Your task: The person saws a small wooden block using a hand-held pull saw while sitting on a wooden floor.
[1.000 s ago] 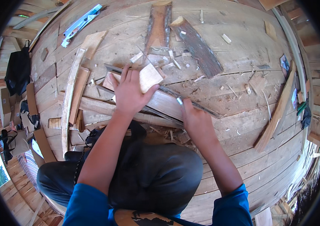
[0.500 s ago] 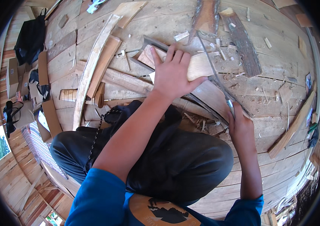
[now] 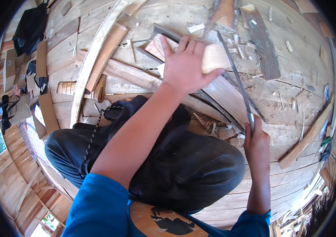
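The pale wooden block (image 3: 214, 57) lies on the plank floor (image 3: 294, 91) ahead of my knees, its long axis running left to right, its right end showing past my fingers. My left hand (image 3: 185, 65) lies flat on top of it, fingers straight and close together pointing away from me, thumb stretched out to the right along the block's near edge. Just right of the block the long thin saw blade (image 3: 235, 77) runs from the far side down toward me, leaning a little to the right, its upper end crossing the block's right end and its lower end in my right hand (image 3: 257, 140), which is closed around the handle end with the thumb up along it. I cannot tell whether the blade is touching the block or just passing over it. Under the block sit a reddish flat piece (image 3: 156, 45) and a long plank (image 3: 136, 77) that slants from the upper left toward the lower right. To the left a long curved pale strip (image 3: 92, 59) arcs toward me, hemming that side in. Right of the blade the floor is more open, with wood chips scattered about, a dark weathered board (image 3: 263, 43) pointing away, and another board (image 3: 306, 136) lying aslant farther right. My folded legs in dark trousers (image 3: 176, 166) fill the near side.
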### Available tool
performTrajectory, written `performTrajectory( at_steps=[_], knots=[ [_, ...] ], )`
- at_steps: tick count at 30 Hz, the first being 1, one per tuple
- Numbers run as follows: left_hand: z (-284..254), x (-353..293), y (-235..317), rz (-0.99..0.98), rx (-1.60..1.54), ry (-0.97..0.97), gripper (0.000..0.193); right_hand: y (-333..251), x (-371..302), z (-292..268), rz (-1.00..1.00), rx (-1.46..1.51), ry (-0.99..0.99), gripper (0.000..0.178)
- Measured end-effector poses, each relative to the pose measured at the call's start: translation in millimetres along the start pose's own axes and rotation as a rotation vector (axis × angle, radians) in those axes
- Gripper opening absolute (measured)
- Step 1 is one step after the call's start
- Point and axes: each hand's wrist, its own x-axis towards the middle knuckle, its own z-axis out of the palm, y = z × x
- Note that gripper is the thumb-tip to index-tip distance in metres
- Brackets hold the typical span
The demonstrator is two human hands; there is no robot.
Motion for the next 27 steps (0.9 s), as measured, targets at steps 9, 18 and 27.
performTrajectory(
  at_steps=[9, 18, 27],
  knots=[
    [-3, 3, 1, -0.007, 0.023, -0.036, 0.076, 2, 6, -3, -0.038, 0.033, -0.003, 0.024],
    [0, 8, 1, -0.031, 0.031, -0.034, 0.074, -12, 45, 5, -0.080, 0.014, 0.008, 0.021],
    [-1, 2, 1, -0.002, -0.006, 0.011, 0.073, -12, 31, -2, -0.106, 0.027, 0.044, 0.023]
  ],
)
